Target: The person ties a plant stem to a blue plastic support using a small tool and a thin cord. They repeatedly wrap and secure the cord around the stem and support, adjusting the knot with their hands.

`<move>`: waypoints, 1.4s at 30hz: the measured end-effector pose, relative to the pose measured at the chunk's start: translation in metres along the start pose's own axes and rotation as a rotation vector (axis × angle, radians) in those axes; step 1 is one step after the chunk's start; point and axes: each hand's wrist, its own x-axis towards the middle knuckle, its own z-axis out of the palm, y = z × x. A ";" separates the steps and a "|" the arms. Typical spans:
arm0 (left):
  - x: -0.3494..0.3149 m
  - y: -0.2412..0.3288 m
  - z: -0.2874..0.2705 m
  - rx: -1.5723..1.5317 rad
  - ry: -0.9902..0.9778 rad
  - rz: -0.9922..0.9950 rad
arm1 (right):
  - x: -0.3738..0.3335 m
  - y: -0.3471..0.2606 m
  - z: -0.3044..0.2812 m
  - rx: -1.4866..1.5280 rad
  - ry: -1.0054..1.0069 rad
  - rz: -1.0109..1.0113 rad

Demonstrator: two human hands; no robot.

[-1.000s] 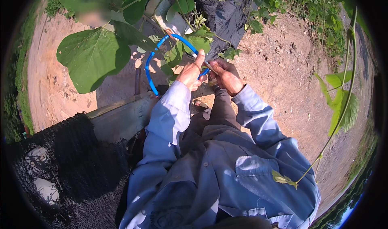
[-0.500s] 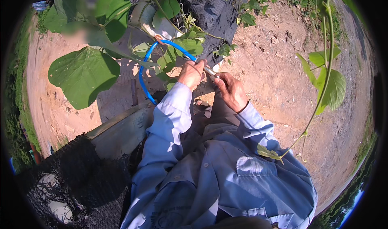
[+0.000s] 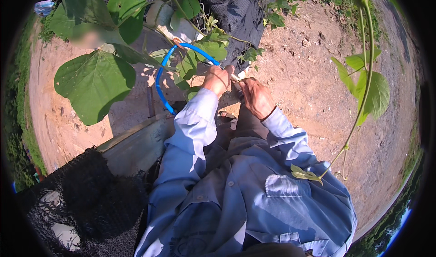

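A bright blue hose [image 3: 158, 82] loops up from beside the wooden board, bends over at an orange-brown piece [image 3: 177, 43] and runs down to my hands. My left hand [image 3: 219, 80] is closed around the hose's end, where a silvery metal fitting [image 3: 235, 77] begins. On the fitting's other end my right hand [image 3: 257, 97] is closed, its back turned upward and its fingertips partly hidden. A short stretch of metal shows between the two hands.
Large green leaves [image 3: 95, 87] hang at the left, and a vine [image 3: 370, 71] dangles at the right. A board [image 3: 136, 143] and black netting [image 3: 97, 189] lie at my left side. More dark netting [image 3: 234, 21] stands ahead on sandy ground [image 3: 309, 84].
My right hand has rolled over on the metal fitting, so its back now faces up and its thumb is less visible. My left hand keeps its hold with little movement.
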 end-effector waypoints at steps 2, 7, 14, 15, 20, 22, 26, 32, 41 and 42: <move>0.006 -0.005 0.003 0.043 0.001 0.073 | 0.001 0.002 -0.004 0.037 0.012 -0.037; 0.014 -0.025 0.012 -0.179 0.004 0.010 | 0.003 0.004 -0.014 -0.020 -0.014 -0.131; -0.005 0.008 0.022 0.352 0.241 0.337 | 0.001 0.018 -0.009 0.036 -0.020 -0.190; 0.013 -0.029 0.019 0.091 0.148 0.295 | 0.002 0.017 -0.009 0.042 -0.031 -0.192; 0.013 -0.012 0.015 0.421 -0.027 0.142 | 0.003 0.013 -0.017 -0.109 -0.100 -0.221; 0.013 -0.008 0.014 0.408 -0.030 0.156 | 0.002 0.012 -0.017 -0.064 -0.075 -0.203; 0.017 -0.021 0.017 0.408 -0.036 0.147 | 0.001 0.012 -0.007 0.077 -0.002 -0.152; 0.010 -0.007 0.013 0.458 -0.065 0.153 | 0.001 0.015 -0.011 -0.031 0.001 -0.265; -0.006 0.035 -0.002 0.902 -0.156 0.245 | 0.001 0.010 -0.010 -0.058 0.001 -0.235; -0.005 0.031 -0.003 0.951 -0.156 0.276 | 0.001 0.008 -0.011 -0.075 -0.006 -0.230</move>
